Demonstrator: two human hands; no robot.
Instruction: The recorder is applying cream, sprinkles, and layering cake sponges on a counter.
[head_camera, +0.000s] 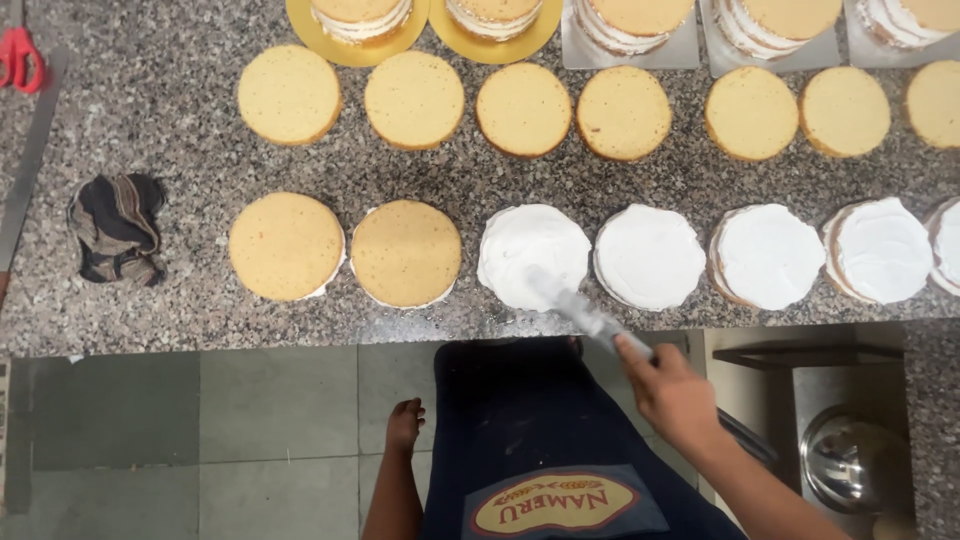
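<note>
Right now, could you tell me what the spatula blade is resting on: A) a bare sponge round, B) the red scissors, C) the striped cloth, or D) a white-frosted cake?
D: the right hand holds the spatula, its blade lying on a white-frosted cake.

Speckled grey granite worktop fills upper part of view, front edge running straight across. Below it, floor of large grey-green tiles with pale grout lines. Long steel strip lies along worktop's far left side. At lower right, steel stand with dark top frame, round shiny metal bowl beneath it. Light even and soft, faint glare on worktop's front edge.
</note>
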